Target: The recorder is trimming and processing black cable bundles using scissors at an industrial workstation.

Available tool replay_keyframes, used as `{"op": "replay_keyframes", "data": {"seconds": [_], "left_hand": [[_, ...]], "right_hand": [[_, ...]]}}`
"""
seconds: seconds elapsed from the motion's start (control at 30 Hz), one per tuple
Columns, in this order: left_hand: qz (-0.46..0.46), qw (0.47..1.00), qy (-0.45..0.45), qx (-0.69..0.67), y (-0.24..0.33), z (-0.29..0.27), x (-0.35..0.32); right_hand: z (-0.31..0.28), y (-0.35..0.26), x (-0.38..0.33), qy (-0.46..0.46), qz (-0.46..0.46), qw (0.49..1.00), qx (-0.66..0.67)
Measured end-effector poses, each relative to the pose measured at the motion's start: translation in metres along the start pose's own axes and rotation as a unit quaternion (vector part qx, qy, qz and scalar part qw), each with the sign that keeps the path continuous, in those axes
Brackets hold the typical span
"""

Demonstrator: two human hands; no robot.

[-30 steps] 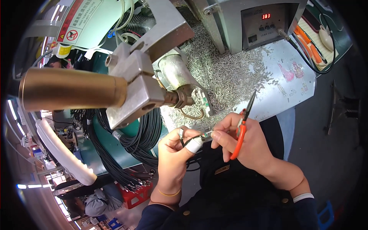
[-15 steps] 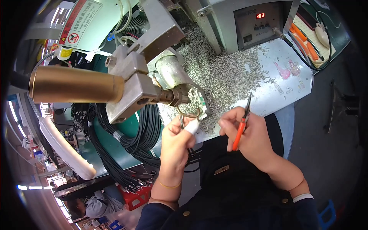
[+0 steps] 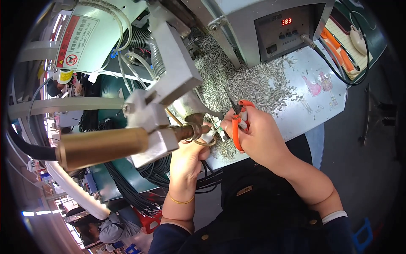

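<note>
Right of the clamp block (image 3: 160, 147), a green board (image 3: 220, 131) is flanked by the hands: orange-handled pliers (image 3: 237, 134) are held in the curled right hand (image 3: 261, 137); the left hand's (image 3: 185, 159) hidden grip cannot be told. The board could be knocked by slipping pliers.

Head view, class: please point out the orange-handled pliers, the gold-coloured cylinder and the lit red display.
Orange-handled pliers (image 3: 236, 132): head view, on the lower orange handle.
Gold-coloured cylinder (image 3: 102, 148): head view, middle of its side.
Lit red display (image 3: 286, 21): head view, on its digits.
</note>
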State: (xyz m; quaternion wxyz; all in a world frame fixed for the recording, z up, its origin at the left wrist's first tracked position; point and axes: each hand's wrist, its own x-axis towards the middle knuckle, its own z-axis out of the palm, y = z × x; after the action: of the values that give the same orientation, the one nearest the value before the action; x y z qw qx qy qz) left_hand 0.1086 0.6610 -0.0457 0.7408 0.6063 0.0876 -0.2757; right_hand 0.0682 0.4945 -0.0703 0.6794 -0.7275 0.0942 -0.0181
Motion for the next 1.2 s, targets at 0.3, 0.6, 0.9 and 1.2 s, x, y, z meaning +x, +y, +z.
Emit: {"op": "replay_keyframes", "data": {"seconds": [0.3,0.6,0.9,1.2], "left_hand": [[0.043,0.996,0.07,0.043,-0.006,0.003,0.0],[0.019,0.999,0.02,0.035,0.001,0.002,-0.001],[0.026,0.999,-0.038,0.019,-0.004,0.0,-0.028],[0.078,0.964,-0.085,0.241,-0.013,0.006,-0.063]], "right_hand": [[-0.002,-0.003,0.001,-0.029,0.032,0.999,0.02],[-0.002,-0.002,0.001,-0.035,0.04,0.998,0.032],[-0.011,-0.014,-0.024,-0.07,0.088,0.98,0.167],[-0.012,-0.021,-0.054,0.055,-0.143,0.977,-0.148]]}}
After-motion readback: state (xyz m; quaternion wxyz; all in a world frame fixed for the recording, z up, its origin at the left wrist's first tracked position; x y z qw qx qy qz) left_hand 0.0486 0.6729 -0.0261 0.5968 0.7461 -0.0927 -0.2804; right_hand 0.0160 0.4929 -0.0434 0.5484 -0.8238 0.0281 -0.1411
